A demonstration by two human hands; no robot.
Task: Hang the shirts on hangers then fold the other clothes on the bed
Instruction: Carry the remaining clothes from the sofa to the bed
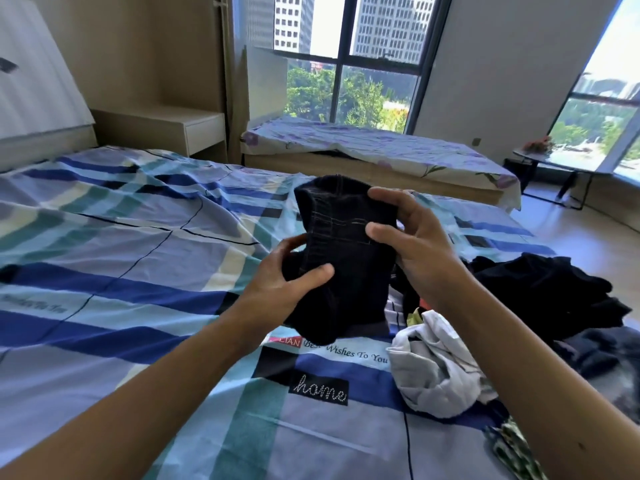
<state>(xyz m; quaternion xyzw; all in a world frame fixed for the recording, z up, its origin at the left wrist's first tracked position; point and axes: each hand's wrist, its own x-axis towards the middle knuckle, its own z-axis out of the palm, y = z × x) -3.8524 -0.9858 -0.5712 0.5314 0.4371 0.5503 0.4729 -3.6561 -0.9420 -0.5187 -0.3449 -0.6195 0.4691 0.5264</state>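
Observation:
A black garment with pale stitching (346, 258) is held up over the bed (121, 271), bunched and hanging. My left hand (282, 282) grips its lower left side, thumb across the front. My right hand (412, 237) grips its upper right edge, fingers curled round the cloth. To the right on the bed lies a pile of clothes: a crumpled white piece (433, 368), a heap of black clothes (540, 292) and a patterned green piece (516, 448) at the bottom right.
The bed has a blue, teal and white striped sheet. Beyond it stands a low platform with a floral sheet (374, 147), a wooden bedside shelf (180, 129) at the left, a dark side table (554, 168) by the windows at the right.

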